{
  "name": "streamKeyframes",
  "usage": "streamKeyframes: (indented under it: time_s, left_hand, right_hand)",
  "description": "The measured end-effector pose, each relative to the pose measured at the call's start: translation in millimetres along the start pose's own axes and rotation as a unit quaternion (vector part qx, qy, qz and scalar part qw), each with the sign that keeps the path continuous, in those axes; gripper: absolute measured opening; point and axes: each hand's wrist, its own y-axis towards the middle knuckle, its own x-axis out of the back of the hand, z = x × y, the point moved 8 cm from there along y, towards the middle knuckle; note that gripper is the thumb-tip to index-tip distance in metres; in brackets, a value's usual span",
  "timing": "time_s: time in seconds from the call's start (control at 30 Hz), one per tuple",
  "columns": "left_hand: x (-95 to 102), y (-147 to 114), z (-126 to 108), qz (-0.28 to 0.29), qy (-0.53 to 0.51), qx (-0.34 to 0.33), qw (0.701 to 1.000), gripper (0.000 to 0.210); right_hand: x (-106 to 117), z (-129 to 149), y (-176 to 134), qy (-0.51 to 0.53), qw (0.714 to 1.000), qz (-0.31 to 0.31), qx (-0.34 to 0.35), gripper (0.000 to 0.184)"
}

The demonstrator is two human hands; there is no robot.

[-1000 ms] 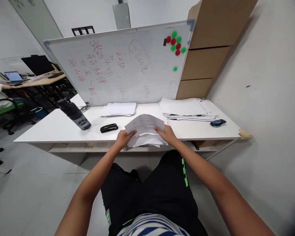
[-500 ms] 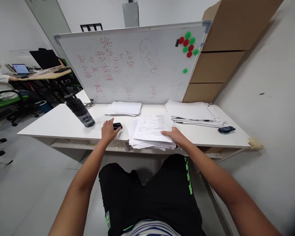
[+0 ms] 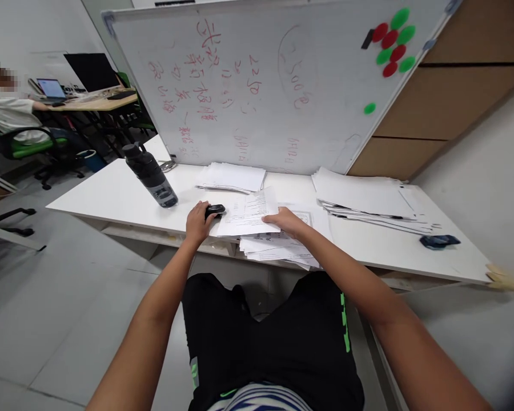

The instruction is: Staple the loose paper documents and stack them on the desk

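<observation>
My left hand (image 3: pixel 197 222) is closed round a small black stapler (image 3: pixel 215 210) on the desk. My right hand (image 3: pixel 285 221) pinches printed sheets of paper (image 3: pixel 251 214) between thumb and fingers. The sheets' left edge lies beside the stapler; I cannot tell whether it is inside the jaws. Below and to the right of the held sheets, a loose stack of papers (image 3: pixel 278 251) overhangs the desk's front edge. My right hand and forearm cover part of that stack.
Behind stand a whiteboard (image 3: pixel 257 114) and cardboard boxes (image 3: pixel 471 91). The white desk (image 3: pixel 98 197) also bears a dark bottle (image 3: pixel 152 177), a back paper pile (image 3: pixel 233 176), a right paper pile (image 3: pixel 360 194) and a dark blue item (image 3: pixel 439 242). A person (image 3: pixel 17 117) sits far left.
My right hand has lifted printed sheets off the stack and moved them left to the stapler. My left hand has closed round the stapler. The view has shifted closer.
</observation>
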Motion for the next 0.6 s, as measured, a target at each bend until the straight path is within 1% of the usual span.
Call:
streamKeyframes:
  time_s: [0.1,0.2,0.23,0.3,0.37,0.4,0.43,0.5,0.6]
  left_hand:
    - [-0.8,-0.9,0.2,-0.002,-0.007,-0.008,1.0,0.041]
    - [1.8,-2.1,-3.4,-0.007,-0.012,-0.017,1.0,0.043]
    - [2.4,-2.5,-5.0,-0.006,-0.011,-0.02,1.0,0.043]
    - [3.5,-2.9,-7.8,-0.002,-0.007,-0.022,1.0,0.045]
    - [4.6,-3.0,-9.8,-0.001,-0.001,-0.024,1.0,0.047]
    - [4.8,-2.9,-10.6,0.0,0.002,-0.025,1.0,0.049]
    - [4.6,-2.9,-11.5,0.005,0.004,-0.026,1.0,0.051]
    - [3.8,-2.5,-12.5,0.02,0.009,-0.023,0.999,0.054]
    - [5.7,1.7,-10.7,0.039,0.016,0.017,0.999,0.051]
  right_hand:
    - [-11.4,2.4,2.9,-0.042,0.999,0.013,0.0,0.042]
    - [-18.4,12.1,2.5,-0.098,0.994,0.027,0.044,0.045]
    - [-17.6,16.1,2.2,-0.12,0.99,0.019,0.065,0.049]
    - [-10.8,22.2,2.0,-0.172,0.98,-0.022,0.099,0.06]
    - [-2.1,23.3,3.1,-0.221,0.966,-0.065,0.114,0.07]
    - [1.2,22.2,4.2,-0.236,0.962,-0.077,0.118,0.071]
    - [3.2,20.2,5.6,-0.243,0.959,-0.082,0.123,0.07]
    - [5.0,14.8,8.4,-0.237,0.959,-0.08,0.135,0.06]
    - [6.8,5.7,10.1,-0.214,0.961,-0.081,0.154,0.043]
